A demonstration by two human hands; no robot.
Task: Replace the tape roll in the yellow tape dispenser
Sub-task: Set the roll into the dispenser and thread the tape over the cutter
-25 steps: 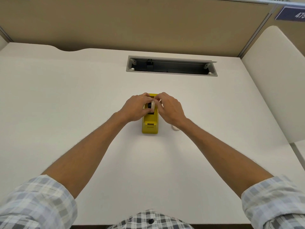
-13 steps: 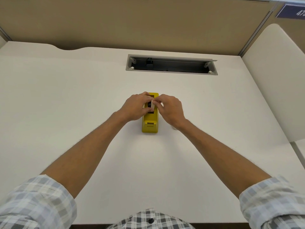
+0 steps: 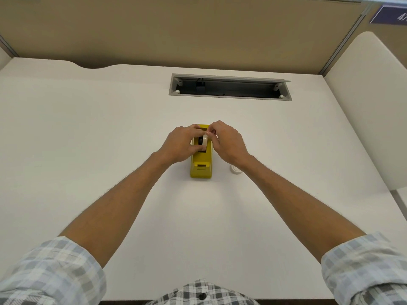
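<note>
Both our hands meet over the yellow tape dispenser (image 3: 200,166) mid-desk: left hand (image 3: 180,146) and right hand (image 3: 228,143) pinch the tape roll (image 3: 204,142) above its well. Beyond, a cable tray (image 3: 229,88) is sunk into the white desk (image 3: 88,128).

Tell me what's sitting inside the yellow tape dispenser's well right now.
A pale tape roll on a dark hub stands in the yellow tape dispenser, pinched by both hands. Fingers hide the well's floor and whether the hub is seated.
</note>
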